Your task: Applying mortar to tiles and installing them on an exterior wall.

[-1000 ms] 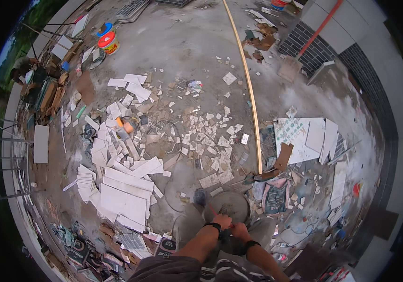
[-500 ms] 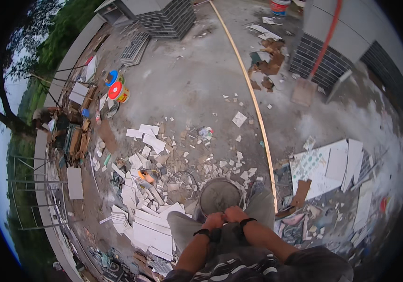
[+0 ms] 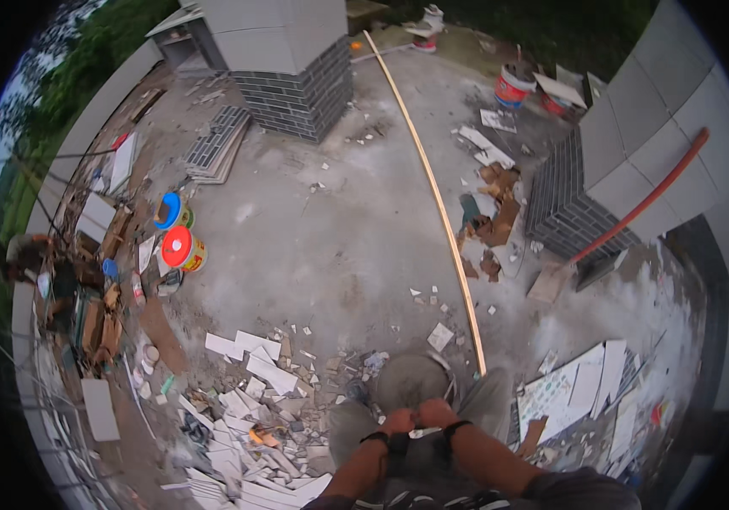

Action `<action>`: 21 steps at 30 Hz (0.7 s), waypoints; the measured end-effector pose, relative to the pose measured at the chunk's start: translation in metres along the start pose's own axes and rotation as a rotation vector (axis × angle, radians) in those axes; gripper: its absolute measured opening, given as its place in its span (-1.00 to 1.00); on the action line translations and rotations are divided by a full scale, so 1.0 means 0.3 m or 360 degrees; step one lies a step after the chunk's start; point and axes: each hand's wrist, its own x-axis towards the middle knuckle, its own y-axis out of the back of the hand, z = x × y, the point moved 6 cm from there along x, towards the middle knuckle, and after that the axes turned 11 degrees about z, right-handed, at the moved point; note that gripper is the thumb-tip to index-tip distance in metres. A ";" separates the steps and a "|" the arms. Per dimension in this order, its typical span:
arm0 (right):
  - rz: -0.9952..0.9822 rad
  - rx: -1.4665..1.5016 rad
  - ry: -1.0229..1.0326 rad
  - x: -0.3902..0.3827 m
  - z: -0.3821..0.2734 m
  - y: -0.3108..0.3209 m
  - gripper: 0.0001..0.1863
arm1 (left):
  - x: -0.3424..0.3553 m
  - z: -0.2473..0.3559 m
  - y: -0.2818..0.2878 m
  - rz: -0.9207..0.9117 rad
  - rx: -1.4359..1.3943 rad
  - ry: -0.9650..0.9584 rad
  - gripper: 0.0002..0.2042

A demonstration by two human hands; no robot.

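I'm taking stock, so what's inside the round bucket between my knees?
The bucket holds grey, mortar-like material. Your left hand and right hand hide part of its near side; anything beneath the surface is covered.

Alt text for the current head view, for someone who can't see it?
A person's left hand and right hand are close together at the near side of a round bucket holding grey material. Broken white tiles litter the floor at left; a long wooden strip runs ahead.
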 end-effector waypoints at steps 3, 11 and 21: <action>-0.0122 0.0067 -0.0028 0.196 0.158 0.199 -0.69 | 0.239 0.150 0.233 0.0078 0.0133 0.0046 -0.72; -0.0210 0.0731 0.0063 0.797 0.591 0.709 -0.59 | 1.012 0.418 0.748 -0.0493 0.0656 0.0043 -0.62; 0.0101 0.0602 -0.0051 1.506 0.801 1.574 -0.66 | 1.828 0.613 1.550 -0.0408 0.0258 -0.0086 -0.68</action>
